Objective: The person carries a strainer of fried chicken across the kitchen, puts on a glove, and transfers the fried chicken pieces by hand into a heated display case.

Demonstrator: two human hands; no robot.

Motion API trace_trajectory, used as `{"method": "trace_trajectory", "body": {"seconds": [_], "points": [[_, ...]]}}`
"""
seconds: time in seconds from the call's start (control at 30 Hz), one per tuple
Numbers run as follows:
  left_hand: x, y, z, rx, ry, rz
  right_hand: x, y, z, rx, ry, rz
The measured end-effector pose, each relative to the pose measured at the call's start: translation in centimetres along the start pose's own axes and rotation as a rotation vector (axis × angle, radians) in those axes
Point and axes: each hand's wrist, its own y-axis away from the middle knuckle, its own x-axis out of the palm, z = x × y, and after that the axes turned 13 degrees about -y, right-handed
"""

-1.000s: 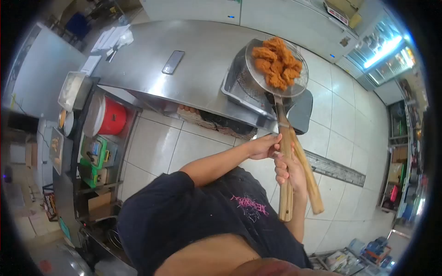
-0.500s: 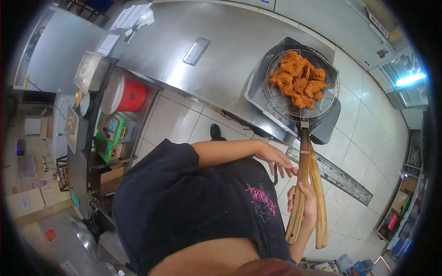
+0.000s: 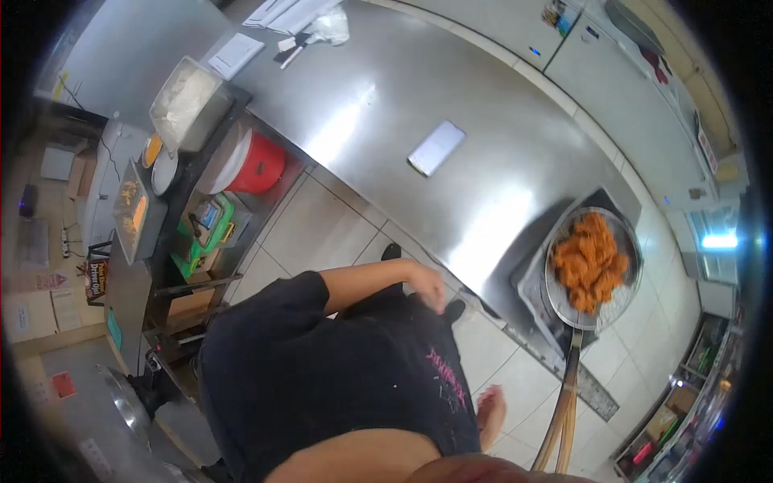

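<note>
My left hand (image 3: 427, 286) hangs in front of my dark shirt, loosely bent and a little blurred, with nothing visible in it. My right hand (image 3: 491, 409) is low beside my body, fingers partly curled and empty, apart from the wooden handles (image 3: 564, 410). A round wire strainer (image 3: 579, 325) piled with orange-brown fried chicken (image 3: 590, 262) rests over a dark tray (image 3: 535, 298) at the right end of the steel table. Two long handles run from there toward the bottom edge, one partly behind the other.
A phone (image 3: 436, 148) lies on the steel table (image 3: 346, 177). Papers (image 3: 237, 55) and a plastic bag (image 3: 328, 26) are at its far left. A red bucket (image 3: 259, 163) and a tub of white powder (image 3: 187, 105) stand left. White refrigerators (image 3: 636, 88) line the far side.
My right hand has let go of the strainer's wooden handle and moved away from it. My left hand has drawn back toward my body. The view has shifted, with the strainer now lower right.
</note>
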Motion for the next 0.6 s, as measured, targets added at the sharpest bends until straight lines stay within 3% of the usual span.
{"method": "trace_trajectory", "body": {"seconds": [0.03, 0.1, 0.13, 0.2, 0.27, 0.3, 0.4, 0.5, 0.57, 0.6], "points": [[-0.7, 2.3, 3.1, 0.012, -0.032, -0.032, 3.8, 0.4, -1.7, 0.026, 0.125, -0.019], [-2.1, 6.8, 8.4, -0.259, -0.207, -0.027, 10.4, 0.8, -3.0, 0.101, 0.539, 0.094], [-2.1, 9.0, 12.1, -0.338, -0.136, -0.099, 13.2, 0.5, -3.5, 0.111, 0.549, 0.092], [0.5, 13.0, 21.2, -0.524, 0.093, -0.258, 17.9, 0.4, -4.8, 0.117, 0.911, 0.159], [3.3, 18.1, 25.5, -0.750, 0.371, -0.486, 19.8, -1.0, -6.5, 0.036, 0.858, 0.226], [5.7, 20.4, 29.3, -0.734, 0.499, -0.526, 20.1, -1.5, -7.3, -0.038, 0.810, 0.288], [11.6, 25.9, 31.8, -1.030, 0.519, -0.474, 20.8, -3.0, -8.7, -0.143, 0.909, 0.354], [14.9, 29.5, 29.4, -0.993, 0.432, -0.402, 20.6, -3.5, -9.4, -0.067, 0.940, 0.257], [16.2, 30.0, 28.7, -0.957, 0.492, -0.610, 18.6, -3.7, -11.5, -0.048, 0.861, 0.260], [16.5, 30.5, 30.8, -0.828, -0.007, -0.611, 15.7, -3.9, -13.7, -0.023, 0.779, 0.252]]}}
